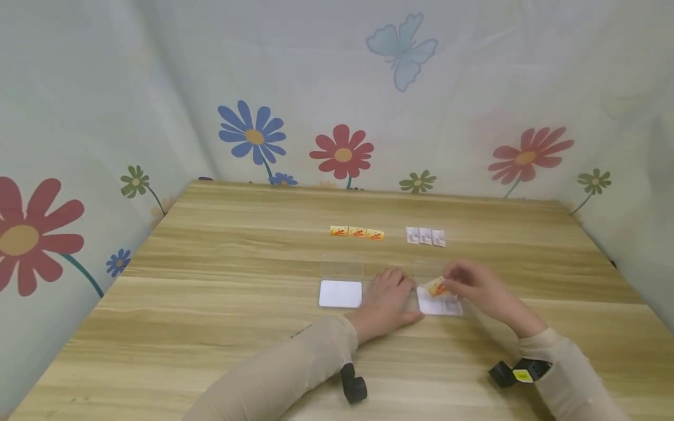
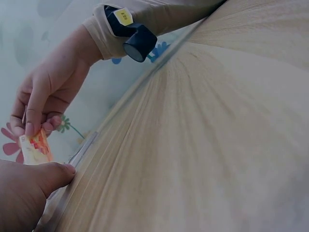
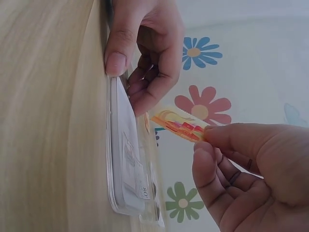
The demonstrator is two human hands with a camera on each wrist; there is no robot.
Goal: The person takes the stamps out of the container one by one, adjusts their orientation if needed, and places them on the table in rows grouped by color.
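My right hand (image 1: 476, 289) pinches a small yellow-and-orange packet (image 1: 434, 287) between thumb and fingertips. The packet is tilted above a shallow white case (image 1: 426, 307) with a clear lid folded back. Inside that case, toward its right end, lies a pale printed packet (image 3: 129, 153). At the case's left end, my left hand (image 1: 387, 301) steadies it, thumb at the front edge and bent fingers toward the lid side. In the left wrist view, the left thumb (image 2: 58, 176) touches the clear edge.
Left of my left hand lies another white case (image 1: 340, 294), its clear lid (image 1: 342, 268) opened backward. Farther back on the wooden table (image 1: 237, 251) are a row of yellow packets (image 1: 357, 233) and a row of pale packets (image 1: 425, 236). A flowered cloth (image 1: 295, 76) hangs behind.
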